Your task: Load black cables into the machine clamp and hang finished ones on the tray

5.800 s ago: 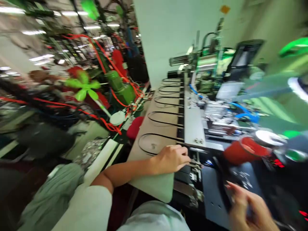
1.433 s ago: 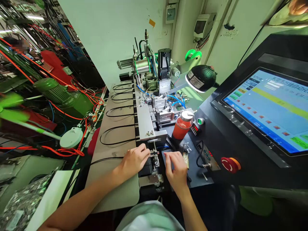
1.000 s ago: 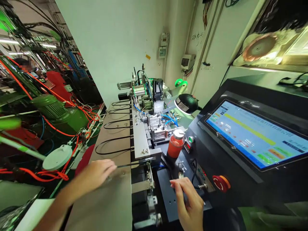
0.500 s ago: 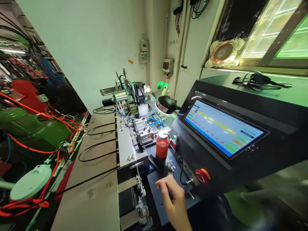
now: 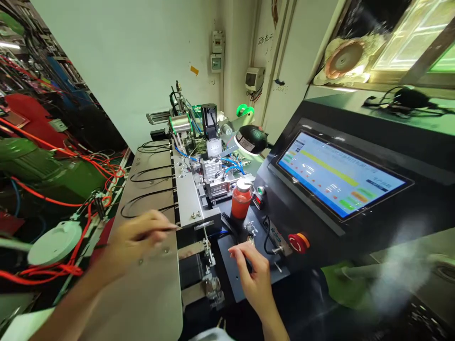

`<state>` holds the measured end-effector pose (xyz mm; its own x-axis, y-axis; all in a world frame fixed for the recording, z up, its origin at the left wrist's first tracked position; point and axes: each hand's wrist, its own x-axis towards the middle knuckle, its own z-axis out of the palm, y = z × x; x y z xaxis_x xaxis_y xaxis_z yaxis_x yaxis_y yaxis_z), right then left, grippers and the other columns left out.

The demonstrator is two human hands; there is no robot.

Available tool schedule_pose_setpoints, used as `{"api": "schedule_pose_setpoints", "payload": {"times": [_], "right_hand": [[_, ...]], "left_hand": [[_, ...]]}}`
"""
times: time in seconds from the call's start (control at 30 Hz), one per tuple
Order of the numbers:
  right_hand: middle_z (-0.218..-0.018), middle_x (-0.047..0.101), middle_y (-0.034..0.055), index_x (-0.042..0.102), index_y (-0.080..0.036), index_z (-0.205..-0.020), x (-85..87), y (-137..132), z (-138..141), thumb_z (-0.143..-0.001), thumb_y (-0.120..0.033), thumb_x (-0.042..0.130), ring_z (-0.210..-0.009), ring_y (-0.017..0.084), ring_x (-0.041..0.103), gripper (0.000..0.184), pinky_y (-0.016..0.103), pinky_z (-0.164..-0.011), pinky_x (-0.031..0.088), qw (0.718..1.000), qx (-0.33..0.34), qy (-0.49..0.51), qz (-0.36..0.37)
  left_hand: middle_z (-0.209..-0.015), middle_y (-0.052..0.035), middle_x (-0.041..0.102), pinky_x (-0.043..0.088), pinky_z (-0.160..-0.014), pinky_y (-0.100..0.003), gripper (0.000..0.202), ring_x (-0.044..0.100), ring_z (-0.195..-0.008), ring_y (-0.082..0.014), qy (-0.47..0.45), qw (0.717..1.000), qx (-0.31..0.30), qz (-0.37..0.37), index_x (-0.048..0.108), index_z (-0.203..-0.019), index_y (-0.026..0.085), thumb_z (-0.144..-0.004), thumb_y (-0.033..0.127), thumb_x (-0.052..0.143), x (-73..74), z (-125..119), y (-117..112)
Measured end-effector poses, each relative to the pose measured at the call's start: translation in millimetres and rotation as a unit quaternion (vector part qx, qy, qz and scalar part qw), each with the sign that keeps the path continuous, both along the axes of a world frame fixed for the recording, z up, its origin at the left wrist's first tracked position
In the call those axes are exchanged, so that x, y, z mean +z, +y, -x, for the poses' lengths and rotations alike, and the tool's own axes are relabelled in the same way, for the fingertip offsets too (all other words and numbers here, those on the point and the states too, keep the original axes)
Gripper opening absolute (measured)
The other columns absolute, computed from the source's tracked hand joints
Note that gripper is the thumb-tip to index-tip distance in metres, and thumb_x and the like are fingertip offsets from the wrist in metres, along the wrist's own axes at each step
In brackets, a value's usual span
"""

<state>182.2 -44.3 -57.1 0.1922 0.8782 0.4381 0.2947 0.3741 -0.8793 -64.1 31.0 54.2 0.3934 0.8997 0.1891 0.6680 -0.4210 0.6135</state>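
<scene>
Head view. Left hand (image 5: 137,239) is over the beige metal desk (image 5: 149,298), slightly motion-blurred. Thumb and fingers are pinched narrow on a thin black wire (image 5: 167,228), whose end points at the brushed-aluminium rail (image 5: 186,201). Wire is held just beside the rail, not touching as far as I can see.

More black wire loops (image 5: 145,201) lie flat on the desk, farther along, left of the rail.

Right hand (image 5: 250,274) is over a dark blue-grey metal plate (image 5: 231,272), fingers half curled. Fingertips are near a small metal clamp fitting (image 5: 250,232). Can't tell if that grip holds anything; the palm side is hidden.

Between the hands sits a small metal wire fixture (image 5: 205,253) at the near end of the rail. Past the right hand stand a red jar with a white lid (image 5: 241,201) and a black comb-like strip (image 5: 229,223) beside it.

To the right: black control panel with a lit touchscreen (image 5: 341,175) and a red-and-orange emergency stop button (image 5: 298,242). Far end of the machine: a wire spool (image 5: 180,124) and a black dome lamp (image 5: 251,139).
</scene>
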Motion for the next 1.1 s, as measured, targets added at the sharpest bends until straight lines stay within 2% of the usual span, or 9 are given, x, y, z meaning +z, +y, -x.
{"api": "schedule_pose_setpoints", "payload": {"times": [0.1,0.2,0.3,0.47,0.67,0.73,0.83,0.93,1.1], "right_hand": [[-0.074,0.065,0.0017,0.066,-0.018,-0.085,1.5,-3.5,0.4,-0.095,-0.025,0.050,-0.067,0.015,0.061,0.020,0.024,-0.062,0.046,0.999,0.020,0.020,0.033],[-0.074,0.065,0.0017,0.067,-0.019,-0.086,-1.5,-4.4,3.6,-0.093,-0.026,0.054,-0.066,0.014,0.061,0.017,0.024,-0.062,0.048,0.995,0.049,0.048,0.072],[-0.080,0.068,0.0038,0.068,-0.018,-0.086,-6.3,-2.5,12.0,-0.091,-0.028,0.057,-0.069,0.016,0.063,0.015,0.025,-0.063,0.050,0.991,0.058,0.073,0.098],[-0.073,0.066,0.0020,0.068,-0.018,-0.082,-8.0,2.8,19.1,-0.089,-0.030,0.058,-0.065,0.015,0.060,0.017,0.024,-0.059,0.048,0.988,0.062,0.086,0.108],[-0.059,0.059,-0.0012,0.063,-0.017,-0.064,-0.8,8.1,1.4,-0.086,-0.031,0.062,-0.057,0.012,0.051,0.027,0.022,-0.053,0.040,0.959,0.230,0.034,0.163],[-0.059,0.058,-0.0012,0.063,-0.016,-0.066,-0.1,8.0,5.0,-0.087,-0.031,0.062,-0.056,0.012,0.050,0.026,0.023,-0.052,0.039,0.969,0.193,0.050,0.149],[-0.060,0.055,-0.0016,0.061,-0.017,-0.069,-2.2,5.5,22.9,-0.090,-0.030,0.058,-0.055,0.011,0.048,0.025,0.022,-0.051,0.037,0.991,0.061,0.086,0.082],[-0.061,0.053,-0.0019,0.057,-0.018,-0.070,-5.7,2.7,43.9,-0.092,-0.026,0.054,-0.055,0.011,0.048,0.023,0.022,-0.051,0.038,0.995,-0.027,0.100,0.014],[-0.059,0.051,-0.0027,0.053,-0.019,-0.072,-7.4,4.3,55.8,-0.093,-0.026,0.051,-0.053,0.011,0.047,0.023,0.022,-0.050,0.038,0.995,-0.069,0.073,-0.023]], "left_hand": [[-0.080,-0.0032,0.065,0.047,-0.066,-0.023,0.034,0.059,-0.071,-0.0126,-0.052,0.989,-0.110,0.087,0.075,-0.091,0.020,-0.093,0.043,0.050,-23.2,-36.6,-7.0],[-0.079,-0.0044,0.066,0.047,-0.066,-0.022,0.026,0.060,-0.072,-0.0134,-0.092,0.986,-0.094,0.103,0.073,-0.091,0.017,-0.091,0.035,0.054,-46.3,-60.0,-15.4],[-0.079,-0.0037,0.067,0.047,-0.068,-0.023,0.021,0.061,-0.074,-0.0136,-0.090,0.989,-0.067,0.093,0.072,-0.085,0.016,-0.090,0.030,0.057,-59.0,-64.6,-22.3],[-0.079,-0.0028,0.064,0.045,-0.063,-0.021,0.021,0.059,-0.070,-0.0117,-0.046,0.994,-0.076,0.058,0.071,-0.084,0.016,-0.092,0.028,0.055,-63.8,-57.7,-24.9],[-0.080,-0.0007,0.060,0.041,-0.063,-0.020,0.027,0.055,-0.066,-0.0095,0.089,0.972,-0.216,0.027,0.071,-0.089,0.020,-0.096,0.033,0.047,-55.6,-48.6,-18.7],[-0.080,-0.0010,0.060,0.041,-0.063,-0.021,0.028,0.055,-0.068,-0.0103,0.075,0.977,-0.195,0.031,0.068,-0.087,0.019,-0.097,0.031,0.045,-54.3,-50.6,-20.4],[-0.076,-0.0010,0.058,0.041,-0.064,-0.021,0.024,0.054,-0.070,-0.0115,-0.014,0.992,-0.120,0.047,0.062,-0.082,0.016,-0.095,0.028,0.046,-55.7,-59.3,-27.7],[-0.074,-0.0002,0.056,0.041,-0.062,-0.021,0.021,0.052,-0.068,-0.0111,-0.089,0.990,-0.066,0.084,0.059,-0.079,0.016,-0.093,0.027,0.049,-57.8,-68.5,-36.0],[-0.073,-0.0009,0.056,0.041,-0.061,-0.021,0.026,0.051,-0.066,-0.0113,-0.118,0.985,-0.029,0.119,0.059,-0.075,0.016,-0.093,0.033,0.049,-58.3,-70.7,-39.7]]}}
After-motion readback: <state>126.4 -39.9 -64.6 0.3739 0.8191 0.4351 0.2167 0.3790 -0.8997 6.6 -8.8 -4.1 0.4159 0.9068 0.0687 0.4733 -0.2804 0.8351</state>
